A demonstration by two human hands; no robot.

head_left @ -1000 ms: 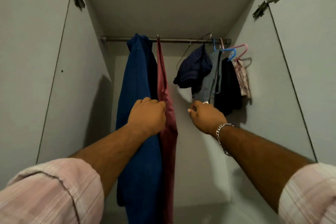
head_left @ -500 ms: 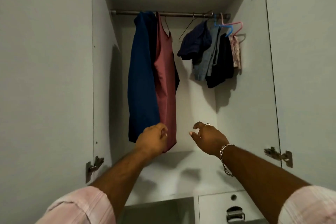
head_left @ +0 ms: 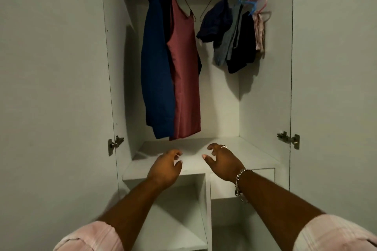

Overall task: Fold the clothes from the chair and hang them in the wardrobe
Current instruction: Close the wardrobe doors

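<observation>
Both hands have dropped from the red garment (head_left: 184, 79); left hand (head_left: 165, 169) and right hand (head_left: 222, 162) hang loose, holding nothing.

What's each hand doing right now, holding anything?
Left hand: open, fingers loosely curled, holding nothing, below the red garment.
Right hand: open, fingers loosely curled, holding nothing.
</observation>
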